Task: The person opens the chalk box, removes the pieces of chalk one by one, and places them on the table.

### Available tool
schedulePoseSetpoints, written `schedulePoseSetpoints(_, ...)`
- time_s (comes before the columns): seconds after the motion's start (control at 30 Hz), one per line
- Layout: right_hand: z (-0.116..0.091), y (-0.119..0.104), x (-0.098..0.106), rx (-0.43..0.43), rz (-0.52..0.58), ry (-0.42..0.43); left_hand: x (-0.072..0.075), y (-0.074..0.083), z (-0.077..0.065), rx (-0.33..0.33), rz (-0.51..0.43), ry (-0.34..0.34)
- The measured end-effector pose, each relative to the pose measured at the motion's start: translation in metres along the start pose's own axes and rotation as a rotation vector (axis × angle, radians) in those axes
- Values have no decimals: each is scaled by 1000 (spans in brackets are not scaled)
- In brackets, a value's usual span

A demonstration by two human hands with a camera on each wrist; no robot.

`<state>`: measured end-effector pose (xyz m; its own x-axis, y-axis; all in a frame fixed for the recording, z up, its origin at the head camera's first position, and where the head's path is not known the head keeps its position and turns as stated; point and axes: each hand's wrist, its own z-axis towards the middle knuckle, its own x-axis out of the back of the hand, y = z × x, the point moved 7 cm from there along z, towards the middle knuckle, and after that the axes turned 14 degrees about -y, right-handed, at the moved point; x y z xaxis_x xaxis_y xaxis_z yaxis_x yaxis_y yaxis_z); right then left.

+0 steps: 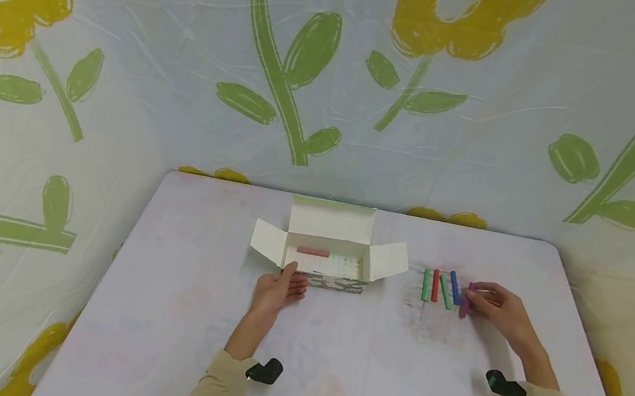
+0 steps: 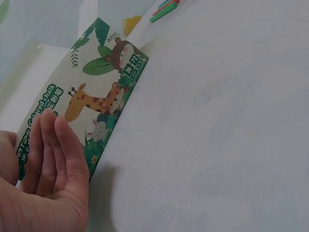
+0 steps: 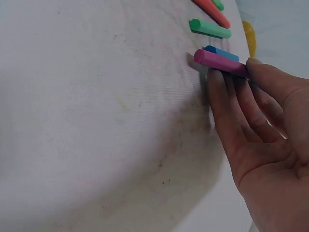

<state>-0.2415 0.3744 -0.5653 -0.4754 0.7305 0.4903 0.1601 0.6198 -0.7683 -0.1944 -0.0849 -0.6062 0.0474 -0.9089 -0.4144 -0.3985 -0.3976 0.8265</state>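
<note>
In the head view my right hand [image 1: 502, 314] pinches a magenta chalk stick [image 1: 465, 305] between thumb and fingertips. The right wrist view has the same magenta chalk [image 3: 222, 63] held over the tabletop, overlapping a blue chalk stick [image 3: 231, 54]. My left hand [image 1: 275, 292] holds the front wall of an open chalk box [image 1: 334, 285], thumb at the rim and fingers along the outside. Animal pictures and lettering cover the box front [image 2: 104, 92] in the left wrist view. Inside the box a red chalk stick [image 1: 313, 251] lies on top of pale chalk ends.
Left of my right hand, a green [image 1: 425, 284], a red [image 1: 436, 285], another green [image 1: 445, 291] and a blue chalk stick [image 1: 455, 288] lie side by side. The box's flaps [image 1: 269, 241] stand spread outward. Flower-print cloth [image 1: 348, 91] surrounds the white table [image 1: 337, 383].
</note>
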Motion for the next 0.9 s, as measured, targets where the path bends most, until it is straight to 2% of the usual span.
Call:
schedulePoseSetpoints(0.2,1,-2,-4,7,-68,63,-1,1,-1,7,-3,-2)
schedulePoseSetpoints(0.37,5,-6,-5,50,-148,128,0,1,-2,3,-2,-6)
schedulePoseSetpoints(0.6,7,-12,-4,33,-161,110,0,-1,-2,8,-2,-5)
schedulePoseSetpoints(0.7,7,-21,-3,39,-185,107,0,1,-2,7,-2,-5)
schedulePoseSetpoints(0.9,6,-47,2,126,-229,138,-1,1,-3,7,-3,-3)
